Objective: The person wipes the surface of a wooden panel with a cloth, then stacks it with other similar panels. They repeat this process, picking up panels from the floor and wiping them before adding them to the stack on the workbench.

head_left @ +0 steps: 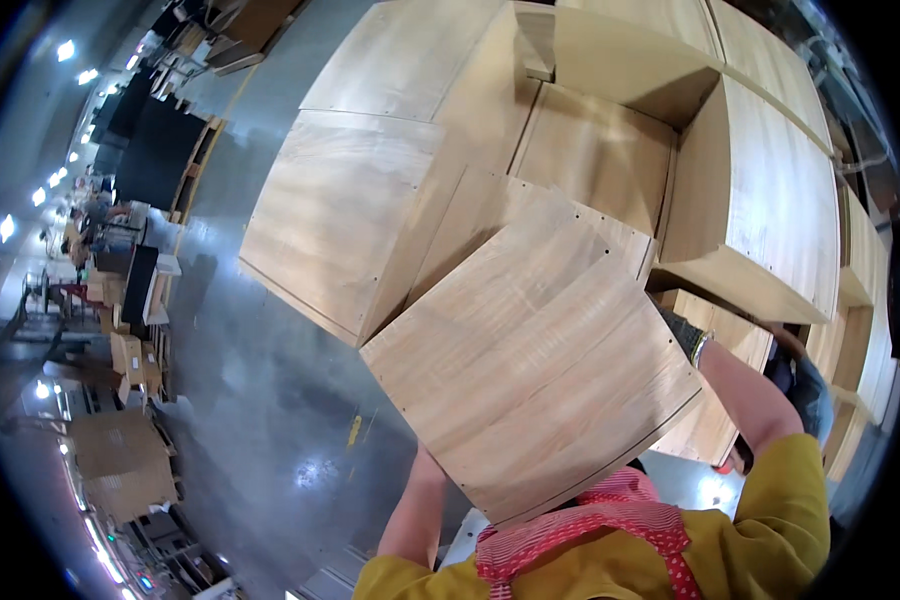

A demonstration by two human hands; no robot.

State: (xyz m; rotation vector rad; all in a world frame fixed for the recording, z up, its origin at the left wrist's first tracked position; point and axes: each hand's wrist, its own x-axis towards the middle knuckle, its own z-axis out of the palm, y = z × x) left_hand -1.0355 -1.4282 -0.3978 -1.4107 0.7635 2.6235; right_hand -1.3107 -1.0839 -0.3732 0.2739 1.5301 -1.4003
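A pale wooden panel (540,370) with streaky grain and small drilled holes lies tilted in front of my chest, a dark groove running along its near edge. At its right edge is my right hand (682,328) in a dark glove, closed on the panel with the fingertips out of sight behind it. My left forearm reaches up to the panel's lower left edge, and the panel hides that hand. Just beyond, the panel overlaps an open wooden cabinet carcass (430,190), covering part of its near side.
More wooden carcasses (780,200) stand close together at the right. Another person's arm (805,375) shows beside a smaller wooden box (705,420). Grey floor (290,420) runs along the left, with cardboard boxes (120,460), pallets and lights farther off.
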